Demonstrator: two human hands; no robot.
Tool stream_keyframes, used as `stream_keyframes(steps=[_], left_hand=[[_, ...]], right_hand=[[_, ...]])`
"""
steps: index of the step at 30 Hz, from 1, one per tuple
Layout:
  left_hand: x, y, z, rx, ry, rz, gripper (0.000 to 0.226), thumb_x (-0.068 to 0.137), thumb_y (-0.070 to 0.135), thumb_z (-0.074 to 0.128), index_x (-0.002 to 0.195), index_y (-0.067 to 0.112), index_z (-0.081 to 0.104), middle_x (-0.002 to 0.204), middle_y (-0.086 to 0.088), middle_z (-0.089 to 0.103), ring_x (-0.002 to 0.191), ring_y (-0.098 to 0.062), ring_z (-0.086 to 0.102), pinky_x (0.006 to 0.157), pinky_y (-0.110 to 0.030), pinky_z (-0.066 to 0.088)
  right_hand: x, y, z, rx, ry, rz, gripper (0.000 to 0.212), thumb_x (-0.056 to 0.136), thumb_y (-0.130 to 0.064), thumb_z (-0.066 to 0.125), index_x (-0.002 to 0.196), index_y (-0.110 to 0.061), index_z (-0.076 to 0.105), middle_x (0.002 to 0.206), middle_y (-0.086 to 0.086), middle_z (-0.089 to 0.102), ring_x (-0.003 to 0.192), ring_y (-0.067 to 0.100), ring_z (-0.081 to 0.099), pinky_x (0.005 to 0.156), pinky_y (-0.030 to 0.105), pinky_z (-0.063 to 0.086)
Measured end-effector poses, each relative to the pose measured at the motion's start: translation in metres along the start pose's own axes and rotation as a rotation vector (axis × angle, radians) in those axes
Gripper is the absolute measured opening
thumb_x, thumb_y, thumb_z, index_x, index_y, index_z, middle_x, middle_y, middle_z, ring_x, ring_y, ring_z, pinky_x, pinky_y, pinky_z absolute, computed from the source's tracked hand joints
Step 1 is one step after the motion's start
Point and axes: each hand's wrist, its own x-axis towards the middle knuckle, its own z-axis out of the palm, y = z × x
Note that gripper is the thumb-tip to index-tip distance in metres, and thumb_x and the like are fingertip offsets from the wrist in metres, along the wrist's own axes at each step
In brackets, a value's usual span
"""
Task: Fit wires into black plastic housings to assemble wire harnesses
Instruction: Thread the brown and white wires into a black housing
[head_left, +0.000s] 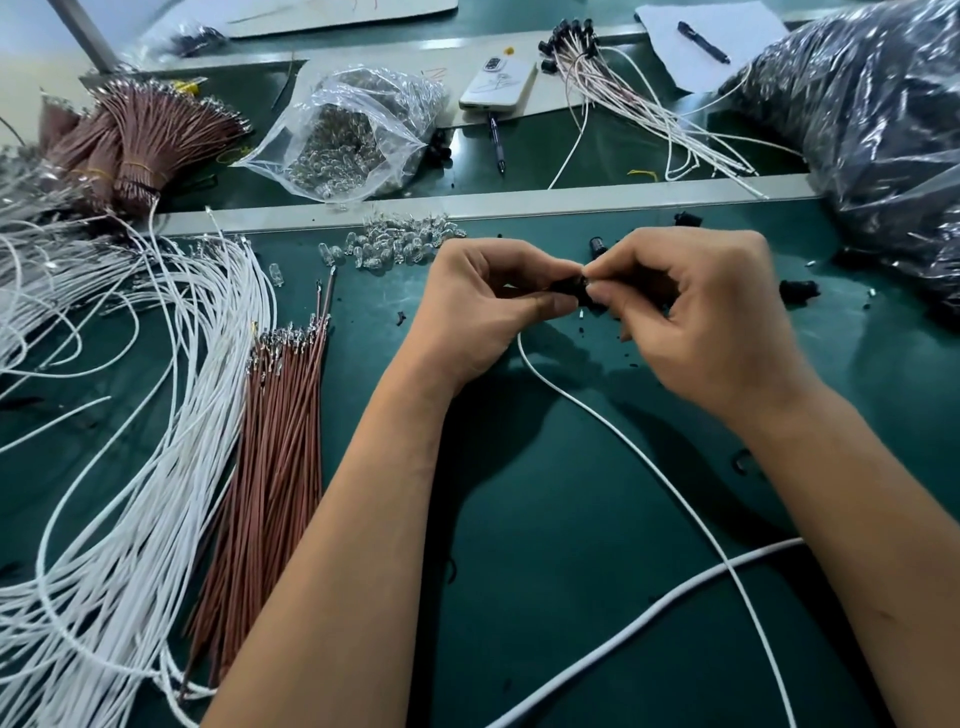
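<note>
A left hand pinches a black housing lying left to right, white wire trailing near; the right hand pinches its right end.

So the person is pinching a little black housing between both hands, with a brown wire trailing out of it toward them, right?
Nearly. The head view shows both the left hand and the right hand pinching the black housing, but the wire trailing from it toward the person is white, not brown. The brown wires lie untouched in a bundle on the table to the left.
</note>
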Motion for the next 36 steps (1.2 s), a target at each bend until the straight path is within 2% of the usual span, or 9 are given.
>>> stream_keyframes(steps=[5,10,14,18,20,25,28,32,36], left_hand=[[0.0,0.001,0.001,0.109,-0.015,0.013,0.032,0.072,-0.017,0.078,0.092,0.009,0.076,0.082,-0.001,0.077,0.08,-0.014,0.074,0.079,-0.024,0.057],[0.0,0.001,0.005,0.19,0.059,0.067,0.024,0.07,-0.012,0.083,0.088,0.002,0.077,0.083,-0.013,0.077,0.079,-0.023,0.076,0.077,-0.034,0.061],[0.001,0.001,0.005,0.35,0.034,0.121,0.019,0.069,-0.008,0.084,0.083,0.003,0.079,0.08,-0.005,0.077,0.078,-0.02,0.075,0.075,-0.036,0.06],[0.0,0.002,0.005,0.182,0.038,0.053,0.021,0.071,-0.011,0.083,0.087,0.0,0.077,0.084,-0.012,0.078,0.081,-0.024,0.076,0.081,-0.036,0.061],[0.0,0.002,0.004,0.166,0.016,0.032,0.022,0.071,-0.012,0.082,0.088,0.0,0.077,0.085,-0.013,0.078,0.081,-0.024,0.076,0.082,-0.036,0.061],[0.001,0.002,0.004,0.306,0.022,0.073,0.018,0.069,-0.007,0.086,0.084,0.001,0.079,0.08,-0.009,0.077,0.075,-0.019,0.073,0.071,-0.032,0.059],[0.002,0.002,0.005,0.302,0.045,0.124,0.017,0.07,-0.005,0.086,0.084,0.0,0.078,0.08,-0.009,0.077,0.077,-0.022,0.075,0.071,-0.031,0.058],[0.0,0.002,0.007,0.095,0.047,0.098,0.018,0.071,-0.01,0.083,0.086,-0.006,0.075,0.084,-0.018,0.076,0.082,-0.031,0.076,0.078,-0.034,0.061],[0.0,0.002,0.008,0.024,0.052,0.074,0.021,0.07,-0.012,0.082,0.084,0.001,0.074,0.086,-0.02,0.076,0.084,-0.033,0.076,0.081,-0.039,0.061]], right_hand=[[-0.002,-0.002,0.002,-0.02,-0.043,0.08,0.005,0.087,-0.003,0.078,0.09,-0.007,0.078,0.073,-0.001,0.07,0.063,0.003,0.059,0.063,0.011,0.041],[-0.001,-0.004,0.002,-0.056,-0.017,0.13,0.005,0.086,-0.002,0.077,0.086,-0.007,0.076,0.07,-0.004,0.067,0.06,-0.005,0.055,0.06,0.007,0.037],[-0.002,-0.004,0.004,-0.045,-0.04,0.168,0.005,0.086,-0.002,0.077,0.086,-0.007,0.076,0.068,-0.006,0.066,0.059,-0.006,0.056,0.059,0.006,0.036],[-0.001,0.002,-0.006,0.114,-0.065,0.168,0.006,0.088,-0.003,0.078,0.089,-0.009,0.077,0.073,-0.005,0.071,0.06,0.008,0.063,0.057,0.029,0.052],[-0.001,0.004,-0.007,0.126,-0.093,0.155,0.007,0.088,-0.003,0.079,0.088,-0.009,0.077,0.073,-0.003,0.071,0.061,0.016,0.064,0.058,0.038,0.053],[-0.005,0.006,0.004,0.115,-0.072,0.175,0.008,0.087,-0.003,0.078,0.086,-0.011,0.076,0.07,-0.011,0.069,0.059,0.011,0.064,0.057,0.032,0.053],[-0.004,0.009,0.006,0.294,-0.053,0.267,0.009,0.088,0.0,0.078,0.087,-0.009,0.076,0.066,0.001,0.069,0.053,0.015,0.065,0.054,0.03,0.054],[0.0,0.008,0.003,0.582,-0.037,0.346,0.007,0.092,-0.001,0.074,0.093,-0.007,0.078,0.073,0.015,0.073,0.057,0.018,0.066,0.056,0.025,0.056],[0.001,0.006,0.003,0.754,-0.007,0.489,0.006,0.092,-0.002,0.074,0.092,-0.006,0.077,0.07,0.007,0.074,0.059,0.015,0.066,0.055,0.024,0.057]])
